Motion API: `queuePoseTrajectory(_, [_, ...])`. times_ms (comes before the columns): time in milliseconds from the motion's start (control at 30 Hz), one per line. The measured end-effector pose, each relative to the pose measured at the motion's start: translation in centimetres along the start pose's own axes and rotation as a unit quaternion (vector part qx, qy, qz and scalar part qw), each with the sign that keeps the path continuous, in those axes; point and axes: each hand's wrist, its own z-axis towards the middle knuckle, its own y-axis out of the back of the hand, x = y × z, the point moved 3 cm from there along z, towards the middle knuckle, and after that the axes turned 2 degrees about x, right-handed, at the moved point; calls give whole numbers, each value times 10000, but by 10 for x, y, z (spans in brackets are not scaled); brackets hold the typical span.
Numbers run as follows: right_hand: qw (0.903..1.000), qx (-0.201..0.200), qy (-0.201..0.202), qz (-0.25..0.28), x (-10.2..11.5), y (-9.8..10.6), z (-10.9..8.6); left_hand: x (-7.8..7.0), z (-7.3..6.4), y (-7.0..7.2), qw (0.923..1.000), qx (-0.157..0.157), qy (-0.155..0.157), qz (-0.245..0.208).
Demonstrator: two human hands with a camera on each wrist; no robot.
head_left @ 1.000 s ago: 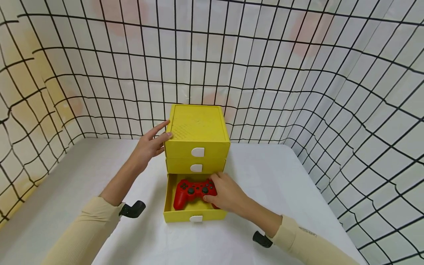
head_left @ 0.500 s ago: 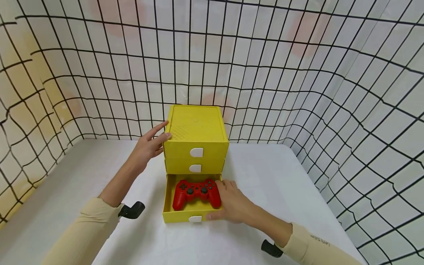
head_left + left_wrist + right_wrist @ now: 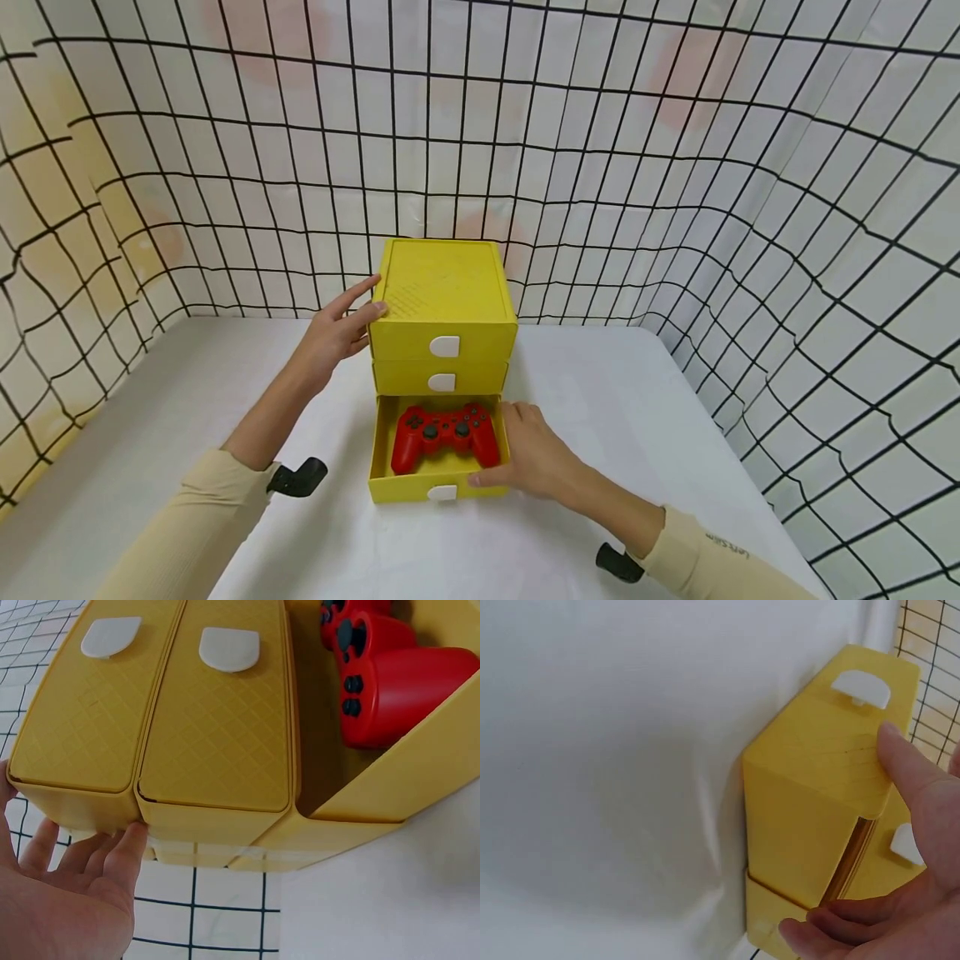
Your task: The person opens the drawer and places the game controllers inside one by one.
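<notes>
A yellow three-drawer box (image 3: 450, 283) with white tabs stands on the table, its bottom drawer (image 3: 382, 490) pulled out. A red game controller (image 3: 446, 433) lies in that drawer, buttons up. My left hand (image 3: 333, 337) rests against the box's left side, thumb at the top edge; the left wrist view shows its fingers (image 3: 124, 859) along the side wall. At the drawer's right front corner is my right hand (image 3: 536, 454). Its thumb (image 3: 904, 754) lies on the drawer front, right of the white tab (image 3: 864, 688), while the other fingers extend along the drawer's side.
A white cloth covers the table (image 3: 600, 417) around the box. Black wire mesh (image 3: 465, 150) rises behind it and along both sides. Two upper drawers, with white tabs (image 3: 444, 347), are pushed in. A black wrist camera (image 3: 298, 477) sits by the left cuff.
My right hand has left the controller's right grip and moved right to the drawer's front corner. The controller has stayed in the drawer. My left hand has kept its place.
</notes>
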Motion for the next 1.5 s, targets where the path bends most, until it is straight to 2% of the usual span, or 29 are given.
queuePoseTrajectory(133, [9999, -87, -122, -41, -4, 0, 3, 0, 0, 0, 10000, -14, 18, 4])
queuePoseTrajectory(333, [9990, 74, -432, -130, -10, -2, 8, 0, -1, 0, 9999, -44, 45, 84])
queuePoseTrajectory(633, [9964, 78, -815, 229, -17, -2, 17, 2, 1, 0, 10000, -19, 39, 61])
queuePoseTrajectory(1500, [9935, 5, -815, 792, -25, -5, 38, 1, 1, -1, 9999, -79, 88, 75])
